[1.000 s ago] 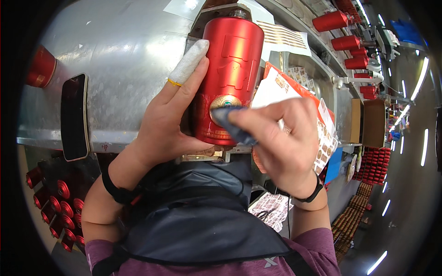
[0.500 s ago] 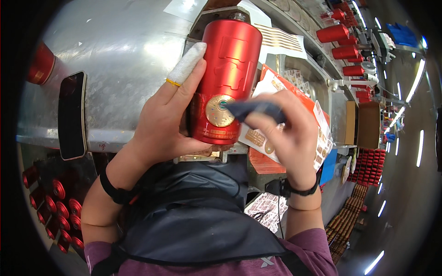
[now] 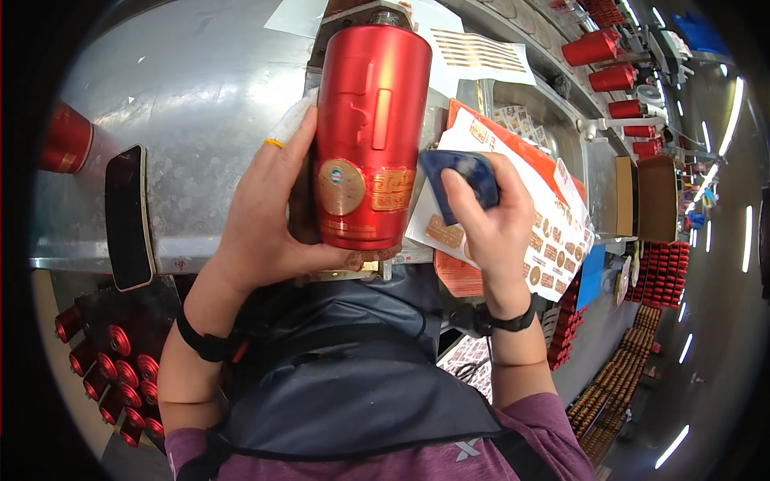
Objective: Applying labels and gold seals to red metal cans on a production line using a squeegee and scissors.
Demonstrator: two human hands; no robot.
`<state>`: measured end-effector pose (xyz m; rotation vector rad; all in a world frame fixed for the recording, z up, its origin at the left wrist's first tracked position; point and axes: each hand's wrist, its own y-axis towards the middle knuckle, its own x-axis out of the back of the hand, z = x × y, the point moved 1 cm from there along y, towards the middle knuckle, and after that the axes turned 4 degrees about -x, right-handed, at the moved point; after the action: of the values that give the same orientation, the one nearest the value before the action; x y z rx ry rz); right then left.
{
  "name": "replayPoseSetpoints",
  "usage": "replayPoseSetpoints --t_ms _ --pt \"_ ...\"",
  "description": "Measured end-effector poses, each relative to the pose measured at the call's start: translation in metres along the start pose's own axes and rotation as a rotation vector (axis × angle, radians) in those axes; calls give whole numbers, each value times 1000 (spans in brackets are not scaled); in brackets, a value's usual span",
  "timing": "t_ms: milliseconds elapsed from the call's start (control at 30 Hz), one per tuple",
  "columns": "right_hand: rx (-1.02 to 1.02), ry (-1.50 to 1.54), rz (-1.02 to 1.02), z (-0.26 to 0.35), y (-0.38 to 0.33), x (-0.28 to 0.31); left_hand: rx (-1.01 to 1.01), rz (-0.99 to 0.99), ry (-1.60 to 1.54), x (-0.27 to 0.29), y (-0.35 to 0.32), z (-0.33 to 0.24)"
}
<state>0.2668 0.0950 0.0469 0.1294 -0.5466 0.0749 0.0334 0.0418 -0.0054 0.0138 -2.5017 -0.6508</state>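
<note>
A red metallic bottle (image 3: 373, 104) lies in front of me on a metal rest, its threaded neck pointing away. My left hand (image 3: 261, 204) is closed around its left side and near end, with a white cover and a yellow band on one finger. On the bottle's near part are a round gold sticker (image 3: 341, 188) and, to its right, a gold patterned sticker (image 3: 391, 191). Just right of the bottle, my right hand (image 3: 501, 236) pinches a dark blue flat scraper (image 3: 480, 178), its edge very close to the bottle; contact is hard to tell.
Sheets of gold stickers (image 3: 553, 260) lie over a red-orange sheet (image 3: 459, 275) at the right. A black phone (image 3: 128, 216) rests on the metal table (image 3: 216, 64), with another red bottle (image 3: 66, 140) at far left. Several red bottles (image 3: 124, 373) stand below left.
The bottle has turned in my left hand: the round sticker moved left and the patterned one came into view. My right hand has drawn the scraper away from the round sticker.
</note>
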Motion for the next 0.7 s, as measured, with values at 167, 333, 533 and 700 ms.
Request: replayPoseSetpoints --t_ms 167,333,533,700 --pt "42 276 18 0 -3 11 -81 18 46 -5 10 0" --pt "309 60 115 21 -7 0 -80 91 58 -2 13 0" --pt "695 -334 131 25 -14 4 -87 32 37 -2 12 4" --pt "502 -287 270 29 -19 17 -84 29 45 -1 12 1"
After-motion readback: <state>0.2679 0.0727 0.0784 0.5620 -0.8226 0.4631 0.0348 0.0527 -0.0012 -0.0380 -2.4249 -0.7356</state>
